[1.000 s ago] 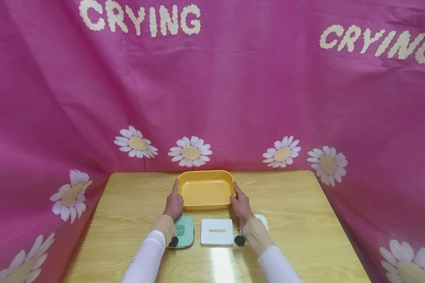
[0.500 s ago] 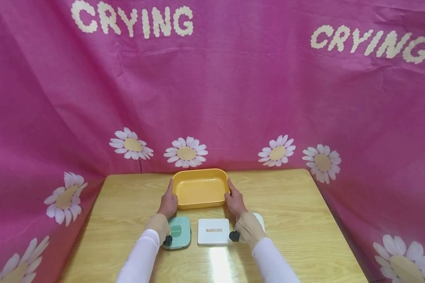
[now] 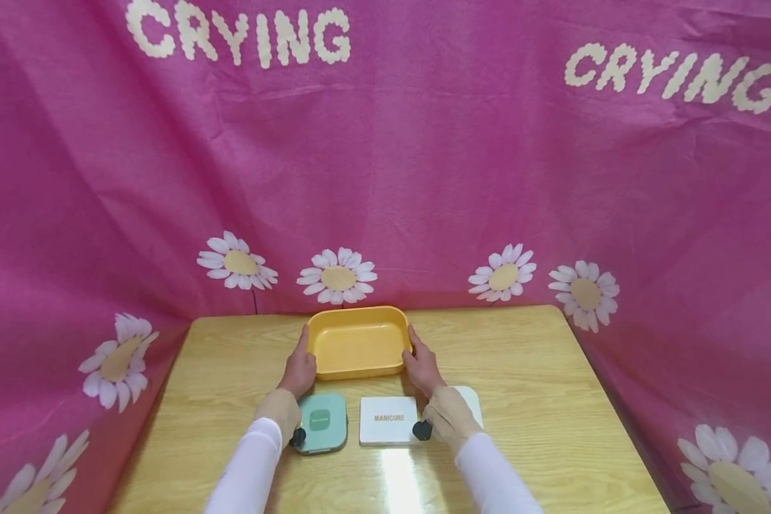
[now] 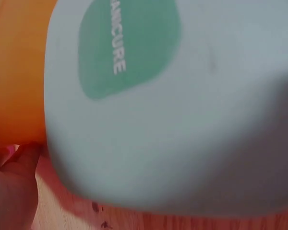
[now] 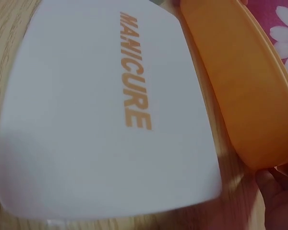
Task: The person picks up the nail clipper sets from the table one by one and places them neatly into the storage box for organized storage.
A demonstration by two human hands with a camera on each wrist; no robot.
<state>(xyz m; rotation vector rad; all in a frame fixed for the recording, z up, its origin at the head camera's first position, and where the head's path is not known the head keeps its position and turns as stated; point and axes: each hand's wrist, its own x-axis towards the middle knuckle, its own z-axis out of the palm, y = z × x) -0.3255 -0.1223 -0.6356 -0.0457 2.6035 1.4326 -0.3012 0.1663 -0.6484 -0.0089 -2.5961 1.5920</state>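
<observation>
And here the left hand (image 3: 298, 370) and right hand (image 3: 422, 367) grip the tray (image 3: 360, 373) by opposite ends, lower centre of the head view; positioning looks in hand, and the next move likely calls for an even, level release.

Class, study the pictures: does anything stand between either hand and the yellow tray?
Nothing visible does: the left hand and right hand hold the yellow tray at its opposite ends. The green case and white MANICURE case lie on its near side, not between.
</observation>
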